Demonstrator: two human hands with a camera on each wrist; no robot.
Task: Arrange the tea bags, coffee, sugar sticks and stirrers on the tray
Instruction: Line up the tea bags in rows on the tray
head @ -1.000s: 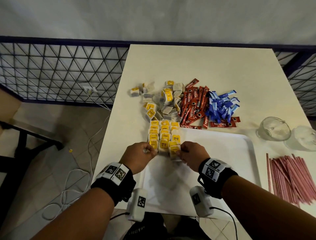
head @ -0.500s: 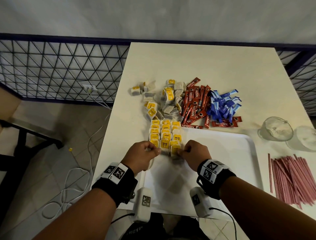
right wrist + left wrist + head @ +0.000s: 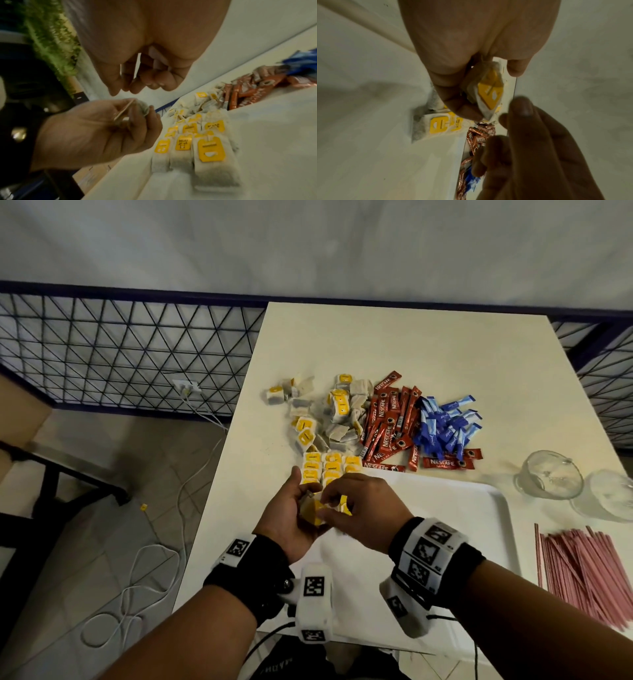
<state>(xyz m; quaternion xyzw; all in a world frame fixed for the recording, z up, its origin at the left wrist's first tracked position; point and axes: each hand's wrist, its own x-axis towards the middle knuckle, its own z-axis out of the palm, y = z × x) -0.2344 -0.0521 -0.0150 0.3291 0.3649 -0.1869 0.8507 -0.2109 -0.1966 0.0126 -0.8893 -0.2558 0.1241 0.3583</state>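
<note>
Task at an early stage. Rows of tea bags (image 3: pixel 327 469) with yellow tags lie overlapped at the far left corner of the white tray (image 3: pixel 479 508); the rest of the tray bears nothing visible.

Still on the counter (image 3: pixel 394 344), beyond the tray: a loose heap of tea bags (image 3: pixel 329 419), red coffee sticks (image 3: pixel 387 426) and blue sugar sticks (image 3: pixel 445 429), the three heaps touching. The pink stirrers (image 3: pixel 589 570) lie in a sheaf to the right of the tray, off it. By this reading, most tea bags and all coffee, sugar and stirrers remain to be placed.

Left hand (image 3: pixel 287 518): fingers curled round one tea bag (image 3: pixel 488 94), held above the tray's near left part. Right hand (image 3: pixel 363 508): fingers bent toward that bag; whether they pinch it or its tag cannot be told.

Two clear glass vessels (image 3: pixel 548 477) stand right of the tray; their contents cannot be made out.
</note>
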